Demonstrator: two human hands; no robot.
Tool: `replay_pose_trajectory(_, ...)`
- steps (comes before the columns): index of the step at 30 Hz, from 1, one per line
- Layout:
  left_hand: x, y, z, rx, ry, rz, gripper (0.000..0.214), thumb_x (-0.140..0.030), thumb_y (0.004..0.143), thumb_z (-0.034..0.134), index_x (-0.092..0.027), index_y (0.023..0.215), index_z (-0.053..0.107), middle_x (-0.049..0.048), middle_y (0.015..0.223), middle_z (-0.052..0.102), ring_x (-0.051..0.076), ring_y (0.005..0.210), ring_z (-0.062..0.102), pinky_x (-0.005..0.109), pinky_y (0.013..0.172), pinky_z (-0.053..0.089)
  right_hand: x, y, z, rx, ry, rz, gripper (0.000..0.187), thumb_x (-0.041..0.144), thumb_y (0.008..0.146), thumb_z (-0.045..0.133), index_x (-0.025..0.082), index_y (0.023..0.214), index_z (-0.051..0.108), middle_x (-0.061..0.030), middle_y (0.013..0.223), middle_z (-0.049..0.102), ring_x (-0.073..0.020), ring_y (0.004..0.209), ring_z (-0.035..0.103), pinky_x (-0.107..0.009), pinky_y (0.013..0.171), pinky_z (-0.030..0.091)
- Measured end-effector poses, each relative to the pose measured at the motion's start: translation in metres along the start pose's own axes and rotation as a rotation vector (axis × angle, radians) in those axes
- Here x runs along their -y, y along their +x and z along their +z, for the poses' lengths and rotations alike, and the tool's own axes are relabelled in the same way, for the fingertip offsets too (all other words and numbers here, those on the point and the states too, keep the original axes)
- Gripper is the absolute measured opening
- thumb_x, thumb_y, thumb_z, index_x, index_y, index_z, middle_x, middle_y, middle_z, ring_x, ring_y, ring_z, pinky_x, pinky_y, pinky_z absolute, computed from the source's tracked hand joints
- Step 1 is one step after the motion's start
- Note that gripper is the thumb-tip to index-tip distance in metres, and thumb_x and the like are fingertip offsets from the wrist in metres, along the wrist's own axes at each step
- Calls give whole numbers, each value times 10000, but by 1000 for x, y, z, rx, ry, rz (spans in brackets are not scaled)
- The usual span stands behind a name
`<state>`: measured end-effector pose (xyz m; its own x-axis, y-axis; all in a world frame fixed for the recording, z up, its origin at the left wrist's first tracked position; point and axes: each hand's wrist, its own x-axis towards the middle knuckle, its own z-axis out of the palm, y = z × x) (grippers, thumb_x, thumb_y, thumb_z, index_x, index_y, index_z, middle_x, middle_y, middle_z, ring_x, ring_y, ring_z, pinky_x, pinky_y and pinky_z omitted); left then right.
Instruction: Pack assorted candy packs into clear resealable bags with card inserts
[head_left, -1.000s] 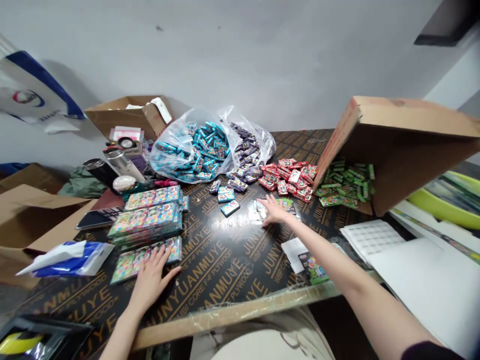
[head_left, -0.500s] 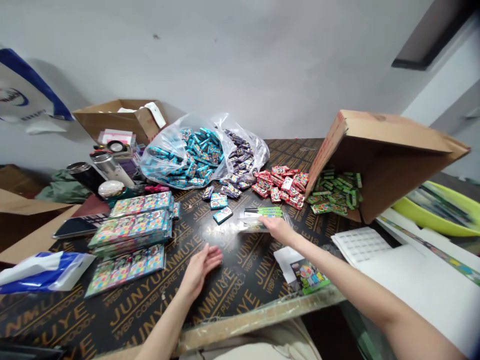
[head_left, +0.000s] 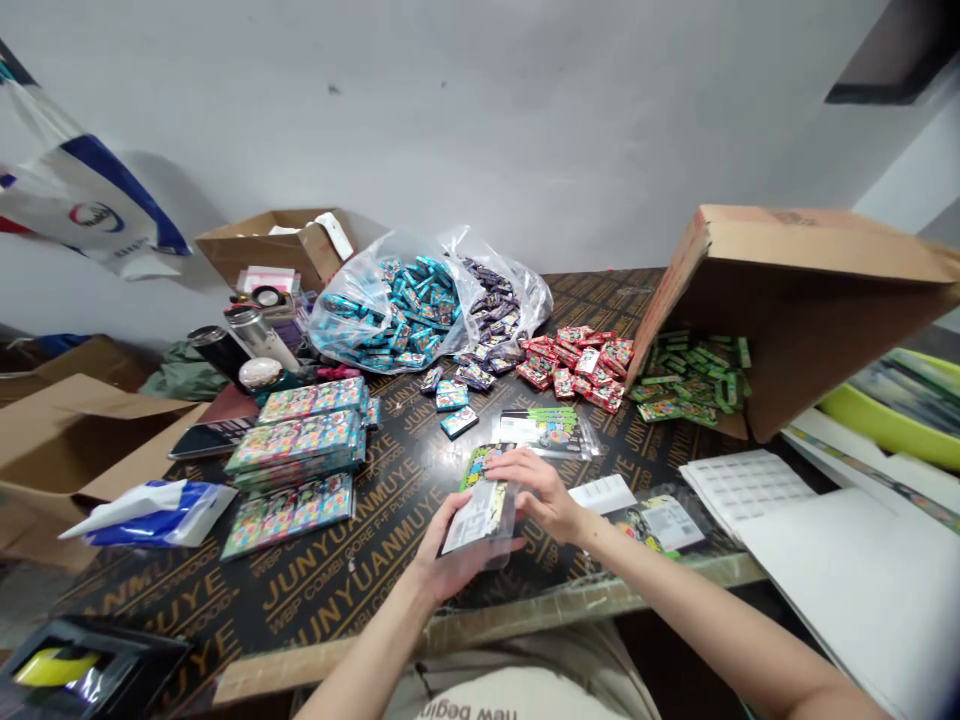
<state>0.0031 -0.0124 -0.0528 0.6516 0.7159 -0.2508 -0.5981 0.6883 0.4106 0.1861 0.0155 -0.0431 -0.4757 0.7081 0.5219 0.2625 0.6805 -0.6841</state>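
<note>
My left hand (head_left: 442,545) grips a clear plastic pouch with a printed card (head_left: 474,522) from its near left side, low over the table. At the pouch's right edge, my right hand (head_left: 541,490) has its fingers bent over the upper part, pinching it. Just beyond lies a stack of similar pouches with green-and-black cards (head_left: 544,430). Small blue packets (head_left: 459,421) rest to the left of that stack. Another printed pouch (head_left: 664,522) and a white sheet (head_left: 604,493) lie beside my right forearm.
Behind are plastic bags of blue packets (head_left: 420,315) and purple packets (head_left: 491,305). Red packets (head_left: 577,360) are heaped beside green packets (head_left: 694,380) inside a tipped cardboard box (head_left: 810,250). Filled packs (head_left: 296,440) are stacked at left, with tumblers (head_left: 255,335) behind.
My right hand has come back toward me from the pouch stack, with a pouch. My left hand, empty before, has moved right and now holds that pouch. The view has shifted slightly left.
</note>
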Motion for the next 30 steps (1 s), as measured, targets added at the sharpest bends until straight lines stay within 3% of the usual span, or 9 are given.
replay_pose_trajectory(3,-3,-3,6,-28,-45,88,501,-526,798,442,-168,1134,540,87,1080,627,237,939,598,464,888,413,6,-4,11,111,52,-125,635,642,841,205,220,1093,607,-97,1173,579,-237,1161,444,-445,980,318)
replay_pose_trajectory(6,-8,-4,5,-92,-39,161,537,-564,786,438,-150,1105,562,83,1000,654,215,869,618,413,856,446,11,-7,20,153,-9,-137,461,544,842,405,227,1128,580,-94,1211,551,-228,1169,435,-430,998,299)
replay_pose_trajectory(11,0,-9,-5,-87,201,162,469,-414,742,539,-125,1108,578,118,1101,625,265,1034,563,395,908,413,12,7,10,-228,-80,149,484,335,759,618,248,1212,471,-93,1219,487,-228,1136,436,-391,958,341)
replay_pose_trajectory(13,4,-11,-6,-87,277,152,471,-398,718,565,-131,1106,585,118,1142,606,280,1068,542,395,916,402,11,15,2,-286,-71,204,569,348,670,701,235,1177,468,-76,1087,539,-230,1032,488,-386,911,365)
replay_pose_trajectory(16,6,-11,-3,-95,408,140,495,-420,684,604,-145,1095,592,111,1072,638,287,1008,570,383,862,423,13,23,-5,-179,-65,228,439,383,607,745,206,964,559,-23,825,571,-198,817,522,-351,802,391)
replay_pose_trajectory(20,2,-12,1,-37,541,207,614,-336,596,689,-158,1166,545,94,1062,633,284,1005,559,351,830,425,17,24,-10,155,-78,113,295,446,622,722,191,679,584,-4,686,570,-182,747,519,-371,844,347)
replay_pose_trajectory(26,-5,-17,4,-121,680,251,543,-231,614,708,-157,1136,580,81,1072,639,245,1005,563,326,904,380,18,20,-16,319,-72,164,591,469,610,718,205,1101,524,-44,971,598,-219,928,532,-476,996,215)
replay_pose_trajectory(28,-6,-17,5,-159,674,223,448,-276,681,665,-133,1101,601,91,1003,663,225,895,603,317,833,420,15,20,-13,224,-3,231,661,435,602,734,231,1179,484,-57,1060,577,-229,994,512,-440,973,285)
replay_pose_trajectory(30,-8,-17,5,-233,628,245,410,-313,734,617,-127,1099,596,93,949,675,197,787,619,297,750,447,9,18,-5,-13,80,321,697,407,604,739,258,1220,448,-61,1130,550,-233,1063,489,-416,966,318)
